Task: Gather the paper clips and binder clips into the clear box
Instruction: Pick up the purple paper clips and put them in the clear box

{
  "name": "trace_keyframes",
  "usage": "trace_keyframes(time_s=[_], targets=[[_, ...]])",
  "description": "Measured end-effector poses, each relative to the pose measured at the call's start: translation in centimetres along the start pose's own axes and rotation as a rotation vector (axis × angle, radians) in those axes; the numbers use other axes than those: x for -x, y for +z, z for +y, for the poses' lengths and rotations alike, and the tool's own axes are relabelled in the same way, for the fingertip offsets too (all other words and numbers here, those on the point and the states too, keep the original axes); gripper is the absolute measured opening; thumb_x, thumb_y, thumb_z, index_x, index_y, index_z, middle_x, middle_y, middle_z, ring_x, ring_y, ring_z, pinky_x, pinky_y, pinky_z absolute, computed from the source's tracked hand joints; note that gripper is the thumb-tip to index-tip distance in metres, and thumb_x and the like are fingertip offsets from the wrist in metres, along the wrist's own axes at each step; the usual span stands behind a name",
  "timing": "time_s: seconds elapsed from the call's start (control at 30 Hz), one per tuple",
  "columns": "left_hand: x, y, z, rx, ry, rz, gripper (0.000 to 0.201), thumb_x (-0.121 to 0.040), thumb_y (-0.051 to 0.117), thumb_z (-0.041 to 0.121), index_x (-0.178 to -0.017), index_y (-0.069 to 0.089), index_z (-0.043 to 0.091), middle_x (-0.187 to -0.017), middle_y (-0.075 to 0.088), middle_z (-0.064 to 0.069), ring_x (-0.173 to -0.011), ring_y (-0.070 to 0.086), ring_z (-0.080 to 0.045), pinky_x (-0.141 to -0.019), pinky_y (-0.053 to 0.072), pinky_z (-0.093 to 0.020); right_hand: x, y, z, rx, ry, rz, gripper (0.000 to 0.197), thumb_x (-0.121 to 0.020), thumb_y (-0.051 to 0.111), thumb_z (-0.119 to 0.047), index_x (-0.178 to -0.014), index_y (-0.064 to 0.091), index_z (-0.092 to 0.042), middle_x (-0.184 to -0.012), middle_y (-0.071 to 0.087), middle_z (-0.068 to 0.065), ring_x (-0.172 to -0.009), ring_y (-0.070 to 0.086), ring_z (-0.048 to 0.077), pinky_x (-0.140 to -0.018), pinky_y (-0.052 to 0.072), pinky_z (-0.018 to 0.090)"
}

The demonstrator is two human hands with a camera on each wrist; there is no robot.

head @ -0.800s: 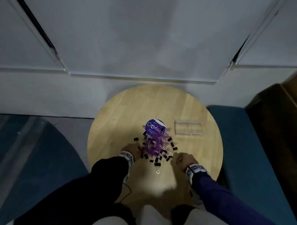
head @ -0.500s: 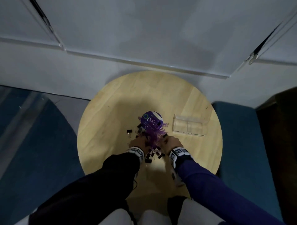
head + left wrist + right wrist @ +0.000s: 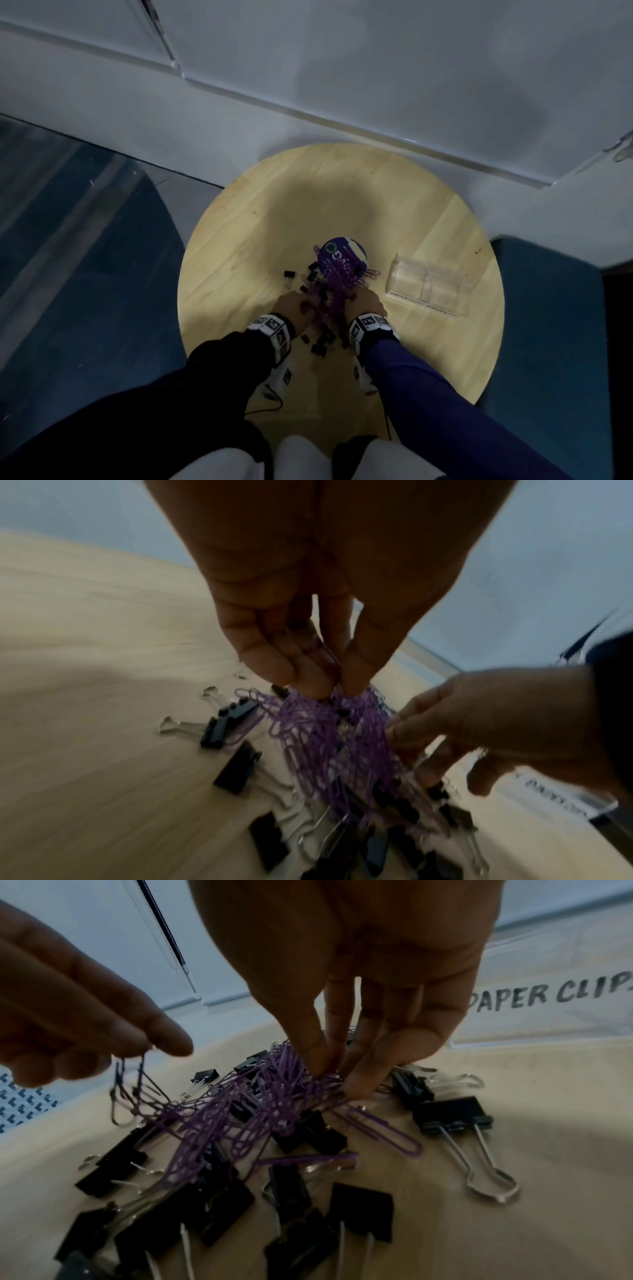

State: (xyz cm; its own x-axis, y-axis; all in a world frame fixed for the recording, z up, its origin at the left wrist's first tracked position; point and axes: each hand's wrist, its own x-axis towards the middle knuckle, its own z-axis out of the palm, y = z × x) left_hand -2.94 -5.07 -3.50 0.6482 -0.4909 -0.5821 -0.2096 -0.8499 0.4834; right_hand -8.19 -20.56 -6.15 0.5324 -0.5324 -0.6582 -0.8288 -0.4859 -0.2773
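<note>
The left hand [image 3: 308, 593] is pinching a tangle of purple paper clips [image 3: 329, 739] between its closed fingers [image 3: 267, 653], while the right hand [image 3: 369, 969] is closing its own fingers [image 3: 387, 1053] on the same tangle just beside them. Black binder clips [image 3: 452, 1115] are lying on the table [image 3: 239, 246] beneath and around both sets of fingers. The clear box [image 3: 431, 287] is sitting well off to the right of the fingers, its wall lettered "PAPER CLIP".
</note>
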Motion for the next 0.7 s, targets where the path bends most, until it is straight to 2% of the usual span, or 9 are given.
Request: trace_keyframes(time_s=[0.1,0.17,0.23,0.3,0.37,0.43,0.57,0.63,0.7], targets=[[0.0,-1.2,0.0,0.112,-0.027,0.006,0.025,-0.094,0.054,0.030,-0.114,0.068,0.022,-0.114,0.069,-0.002,-0.102,0.065,-0.020,-0.079,0.044,-0.022,-0.1,0.2,0.5,0.008,-0.011,0.048,0.027,-0.083,0.052,-0.043,-0.090,0.067,-0.022,-0.091,0.066,0.003,-0.077,0.063,0.025,-0.071,0.054,0.032],[0.2,-2.0,0.1,0.180,-0.037,0.024,0.025,-0.095,0.054,0.035,-0.113,0.069,0.025,-0.113,0.069,0.001,-0.101,0.064,-0.020,-0.078,0.041,-0.021,-0.3,0.4,0.6,0.022,-0.030,0.069,0.031,-0.077,0.053,-0.048,-0.090,0.067,-0.023,-0.092,0.064,0.002,-0.075,0.062,0.025,-0.068,0.051,0.031],[0.6,-2.5,0.1,0.353,-0.075,0.047,0.026,-0.095,0.055,0.038,-0.114,0.069,0.026,-0.113,0.066,0.003,-0.099,0.062,-0.017,-0.081,0.044,-0.023,-0.6,0.7,0.5,0.062,-0.054,0.060,0.035,-0.077,0.052,-0.044,-0.100,0.067,-0.024,-0.105,0.062,0.005,-0.086,0.064,0.027,-0.075,0.054,0.035],[1.0,-2.9,0.2,0.700,-0.143,0.080,0.024,-0.093,0.060,0.033,-0.112,0.071,0.022,-0.113,0.066,0.004,-0.102,0.061,-0.014,-0.087,0.049,-0.027,-0.6,0.5,0.3,0.121,-0.065,0.049,0.036,-0.085,0.051,-0.037,-0.116,0.062,-0.021,-0.119,0.056,0.008,-0.105,0.059,0.030,-0.087,0.051,0.041],[1.4,-3.2,0.3,1.000,-0.189,0.075,0.016,-0.093,0.062,0.025,-0.103,0.073,0.021,-0.110,0.069,0.003,-0.107,0.062,-0.016,-0.093,0.051,-0.030,-0.6,0.3,0.4,0.157,-0.059,0.054,0.036,-0.092,0.048,-0.031,-0.123,0.056,-0.016,-0.125,0.051,0.010,-0.115,0.051,0.030,-0.092,0.047,0.043],[1.7,-3.4,0.2,1.217,-0.188,0.027,0.013,-0.094,0.060,0.020,-0.098,0.072,0.020,-0.110,0.071,-0.003,-0.101,0.066,-0.019,-0.085,0.056,-0.029,-0.4,0.2,0.8,0.133,-0.064,0.057,0.032,-0.093,0.047,-0.031,-0.118,0.058,-0.014,-0.122,0.054,0.009,-0.113,0.052,0.029,-0.091,0.048,0.041],[2.1,-4.0,-0.1,1.439,-0.230,0.003,0.015,-0.098,0.052,0.017,-0.097,0.067,0.012,-0.089,0.076,-0.006,-0.079,0.072,-0.025,-0.065,0.060,-0.030,-0.2,0.2,2.7,-0.104,-0.071,0.103,0.018,-0.086,0.051,-0.032,-0.083,0.062,-0.019,-0.094,0.069,0.009,-0.080,0.061,0.026,-0.069,0.051,0.029],[2.0,-4.0,-0.1,1.462,-0.291,0.022,0.021,-0.100,0.048,0.019,-0.091,0.065,0.011,-0.075,0.076,-0.005,-0.069,0.071,-0.023,-0.059,0.058,-0.029,0.2,0.2,3.4,-0.206,-0.087,0.147,0.010,-0.086,0.056,-0.023,-0.087,0.066,-0.020,-0.093,0.071,0.008,-0.074,0.057,0.020,-0.067,0.045,0.023],[1.9,-3.7,-0.1,1.492,-0.386,0.056,0.025,-0.100,0.046,0.018,-0.086,0.064,0.009,-0.063,0.071,-0.006,-0.053,0.066,-0.019,-0.050,0.052,-0.025,0.8,0.3,4.0,-0.305,-0.124,0.188,0.017,-0.087,0.061,-0.019,-0.102,0.069,-0.020,-0.092,0.071,0.004,-0.074,0.056,0.013,-0.069,0.042,0.017]])
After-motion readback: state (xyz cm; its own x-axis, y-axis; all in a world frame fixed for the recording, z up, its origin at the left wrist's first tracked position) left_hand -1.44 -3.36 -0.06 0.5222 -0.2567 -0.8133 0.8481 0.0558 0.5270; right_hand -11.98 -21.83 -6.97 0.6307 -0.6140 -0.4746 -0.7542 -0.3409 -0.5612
